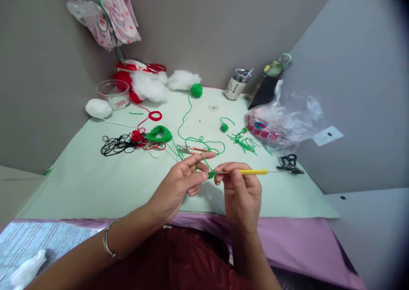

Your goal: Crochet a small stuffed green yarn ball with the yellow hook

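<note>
My left hand (188, 177) pinches a small green crochet piece (211, 175) between thumb and fingers, its index finger stretched out with green yarn running over it. In my right hand (241, 188) is a crochet hook with a yellow handle (254, 172); its thin metal shaft points left and meets the green piece. Fingers hide part of the piece and the hook's tip. Just beyond my left hand lie orange-handled thread snips (193, 149) among loops of green yarn. A small green crocheted ball (224, 127) with a yarn tail sits farther back.
Behind are a green yarn ball (196, 90), white stuffing (150, 87) and a clear plastic tub (118, 95). Black yarn (118, 144) and a green skein (159, 134) lie left. On the right are green scraps (244, 141), a plastic bag (281, 119), black scissors (290, 164) and a pen holder (235, 85).
</note>
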